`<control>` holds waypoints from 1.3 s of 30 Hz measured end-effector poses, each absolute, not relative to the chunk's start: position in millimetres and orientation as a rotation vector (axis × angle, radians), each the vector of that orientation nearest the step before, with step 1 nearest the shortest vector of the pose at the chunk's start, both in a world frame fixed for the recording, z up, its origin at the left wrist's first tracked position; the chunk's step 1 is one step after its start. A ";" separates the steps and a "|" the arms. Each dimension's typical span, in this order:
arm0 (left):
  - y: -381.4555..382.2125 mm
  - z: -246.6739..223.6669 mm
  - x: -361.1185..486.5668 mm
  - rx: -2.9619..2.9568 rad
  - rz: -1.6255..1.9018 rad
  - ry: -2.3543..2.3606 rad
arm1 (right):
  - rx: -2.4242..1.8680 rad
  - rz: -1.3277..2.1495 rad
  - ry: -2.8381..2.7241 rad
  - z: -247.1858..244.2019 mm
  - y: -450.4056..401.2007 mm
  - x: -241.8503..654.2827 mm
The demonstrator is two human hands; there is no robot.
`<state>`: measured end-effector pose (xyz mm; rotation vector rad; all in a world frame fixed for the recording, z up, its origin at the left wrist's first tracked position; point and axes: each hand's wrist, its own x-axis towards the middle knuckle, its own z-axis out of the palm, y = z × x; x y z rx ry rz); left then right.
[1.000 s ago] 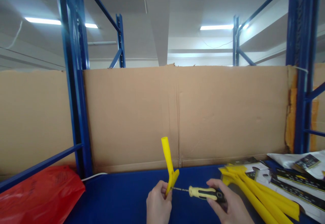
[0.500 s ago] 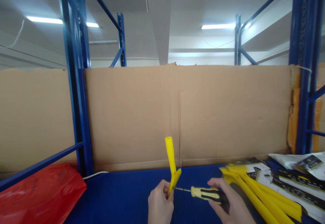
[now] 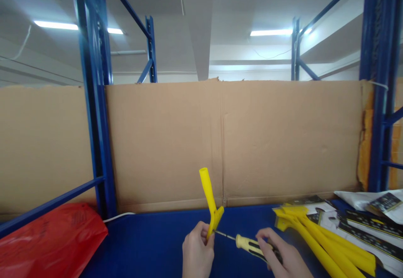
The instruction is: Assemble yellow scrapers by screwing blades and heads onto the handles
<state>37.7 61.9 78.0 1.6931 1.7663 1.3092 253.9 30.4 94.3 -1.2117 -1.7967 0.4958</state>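
Observation:
My left hand [image 3: 198, 248] pinches the lower end of a yellow plastic handle [image 3: 208, 194], whose round tube points up and leans left. A short prong branches off it to the right. In my right hand [image 3: 281, 253] is a screwdriver [image 3: 248, 244] with a cream and black grip, my fingers closed round the back of it. The thin shaft reaches left and slightly up, and its tip meets the handle just beside my left fingertips. Whether a screw sits at the tip is too small to tell.
Several yellow handles [image 3: 327, 244] lie at the right, next to black and white packages [image 3: 374, 232]. A red plastic bag [image 3: 53, 240] is at the left on the blue surface [image 3: 151, 244]. Behind stands a cardboard panel [image 3: 163, 143] between blue rack posts [image 3: 94, 101].
The yellow handle has tipped a little to the left. My right hand has shifted its grip, and the screwdriver's back end now slants lower. Its tip stays at the handle.

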 end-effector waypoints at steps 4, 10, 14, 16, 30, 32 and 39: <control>59.9 80.5 39.0 1.677 1.296 1.797 | -1.134 0.390 -1.797 98.3 28.6 254.8; 59.9 84.0 39.4 1.688 1.281 1.821 | -1.152 0.258 -1.859 106.6 22.5 249.5; 58.8 85.9 39.8 1.687 1.277 1.833 | -1.180 0.304 -1.895 107.8 22.5 250.2; 57.6 86.2 40.1 1.691 1.281 1.828 | -1.198 0.357 -1.888 107.1 23.7 251.9; 60.1 81.4 39.4 1.683 1.330 1.808 | -1.153 0.758 -1.594 91.0 31.0 249.6; 59.9 83.4 38.4 1.671 1.318 1.832 | -1.099 0.748 -1.631 93.8 27.7 248.3; 60.1 86.5 37.5 1.667 1.343 1.811 | -1.171 0.705 -1.687 104.9 26.1 246.9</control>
